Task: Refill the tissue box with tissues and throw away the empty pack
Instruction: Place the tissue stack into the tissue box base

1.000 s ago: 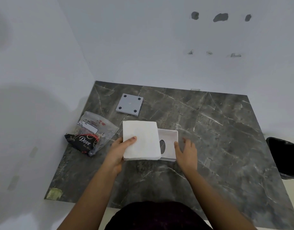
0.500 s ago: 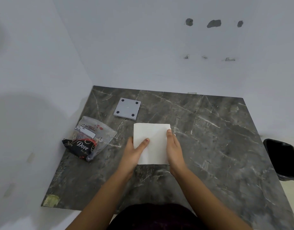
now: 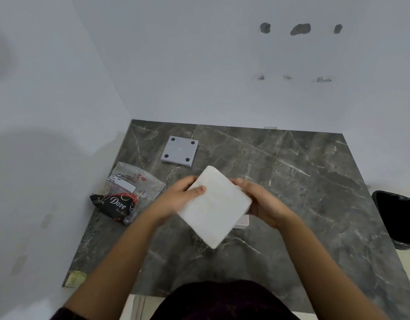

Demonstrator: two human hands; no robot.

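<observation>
A white stack of tissues (image 3: pixel 214 205) is lifted above the table and turned at an angle. My left hand (image 3: pixel 178 198) grips its left edge, thumb on top. My right hand (image 3: pixel 260 202) holds its right edge from the side and below. Only a white corner of the tissue box (image 3: pixel 243 221) shows under the stack; the rest is hidden. The empty clear tissue pack with a black "Dove" print (image 3: pixel 127 194) lies crumpled on the table to the left.
A grey square lid with four dark feet (image 3: pixel 179 151) lies upside down at the back of the dark marble table (image 3: pixel 303 192). A black bin (image 3: pixel 398 218) stands beyond the table's right edge. White walls close the left and back sides.
Both hands have raised the tissue stack off the box and rotated it diagonally. Before, it lay flat and square over the box under both hands.
</observation>
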